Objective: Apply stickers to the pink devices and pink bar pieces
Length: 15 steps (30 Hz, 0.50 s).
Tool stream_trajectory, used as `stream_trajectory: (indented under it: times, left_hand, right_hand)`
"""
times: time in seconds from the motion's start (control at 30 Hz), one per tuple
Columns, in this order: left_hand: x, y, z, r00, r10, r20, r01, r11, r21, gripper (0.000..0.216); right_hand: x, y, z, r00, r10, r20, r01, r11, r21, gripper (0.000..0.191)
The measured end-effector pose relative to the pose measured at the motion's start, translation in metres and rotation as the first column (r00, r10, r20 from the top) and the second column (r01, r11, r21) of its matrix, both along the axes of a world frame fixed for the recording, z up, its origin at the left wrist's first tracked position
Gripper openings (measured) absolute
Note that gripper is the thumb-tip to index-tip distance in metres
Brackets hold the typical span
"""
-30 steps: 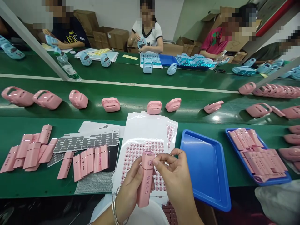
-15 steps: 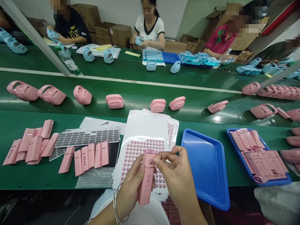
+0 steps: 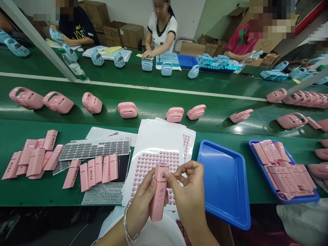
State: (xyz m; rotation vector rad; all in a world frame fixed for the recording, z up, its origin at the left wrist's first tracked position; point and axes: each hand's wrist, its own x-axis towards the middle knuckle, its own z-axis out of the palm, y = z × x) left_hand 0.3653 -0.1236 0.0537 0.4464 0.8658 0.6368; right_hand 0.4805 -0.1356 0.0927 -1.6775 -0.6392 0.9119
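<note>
Head view: panel (image 3: 158, 196) is clasped upright in left hand (image 3: 142, 205), while right hand (image 3: 188, 194) pinches beside its top, where firm, square pressing is advised.

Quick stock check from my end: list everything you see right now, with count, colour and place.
pink panel: one, pink, upright in the left hand
sticker sheets: a stack, white with pink dots, under the hands
grey sticker sheet: one, grey, left of the stack
loose pink panels: over a dozen, pink, near table, left
empty tray: one, blue, right of the hands
filled tray: one, blue, pink panels inside, far right
pink housings: many, pink, along the belt
blue housings: several, pale blue, far table
water bottle: one, clear, far left
cardboard boxes: several, brown, behind the co-workers
co-workers: four, seated across
left hand: grip shut on the panel
right hand: fingertip at the panel's top
</note>
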Motion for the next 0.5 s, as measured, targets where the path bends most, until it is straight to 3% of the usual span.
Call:
stream_trajectory:
  times: [0.07, 0.17, 0.23, 0.3, 0.33, 0.37, 0.4, 0.43, 0.47, 0.5]
  left_hand:
    - [0.005, 0.002, -0.004, 0.999, 0.044, -0.023, -0.045, 0.999, -0.017, 0.038]
    - [0.019, 0.003, -0.012, 0.995, 0.086, -0.052, -0.087, 0.996, -0.013, 0.041]
    - [0.023, 0.007, -0.02, 0.996, -0.031, -0.085, 0.033, 0.999, 0.03, 0.051]
    - [0.014, 0.018, -0.036, 0.943, -0.183, -0.279, 0.214, 0.973, 0.084, 0.057]
    - [0.003, 0.027, -0.048, 0.864, -0.211, -0.456, 0.291, 0.95, 0.113, 0.055]
    - [-0.012, 0.038, -0.063, 0.73, -0.167, -0.663, 0.343, 0.928, 0.144, 0.052]
    - [-0.03, 0.049, -0.079, 0.525, -0.027, -0.851, 0.379, 0.902, 0.205, 0.052]
    - [-0.05, 0.06, -0.097, 0.267, 0.116, -0.957, 0.449, 0.864, 0.23, 0.055]
    - [-0.071, 0.07, -0.113, 0.036, 0.191, -0.981, 0.496, 0.849, 0.183, 0.057]
    - [-0.091, 0.078, -0.128, -0.161, 0.215, -0.963, 0.468, 0.876, 0.117, 0.058]
  right_hand:
    - [-0.005, -0.003, -0.013, 0.996, 0.063, 0.061, -0.06, 0.997, -0.05, 0.031]
    - [-0.015, -0.01, -0.036, 0.978, 0.193, 0.076, -0.185, 0.977, -0.104, 0.046]
    - [-0.014, -0.014, -0.054, 0.975, 0.198, 0.103, -0.186, 0.975, -0.118, 0.049]
    - [0.005, -0.017, -0.073, 0.974, 0.137, 0.182, -0.097, 0.972, -0.213, 0.046]
    - [0.022, -0.019, -0.083, 0.962, 0.109, 0.252, -0.033, 0.957, -0.288, 0.047]
    - [0.042, -0.021, -0.094, 0.938, 0.069, 0.341, 0.07, 0.923, -0.378, 0.049]
    - [0.066, -0.024, -0.105, 0.871, 0.046, 0.489, 0.191, 0.885, -0.424, 0.052]
    - [0.09, -0.027, -0.117, 0.829, 0.018, 0.559, 0.268, 0.864, -0.426, 0.054]
    - [0.114, -0.03, -0.129, 0.807, 0.007, 0.591, 0.309, 0.848, -0.431, 0.054]
    - [0.136, -0.033, -0.141, 0.796, 0.008, 0.606, 0.33, 0.833, -0.444, 0.051]
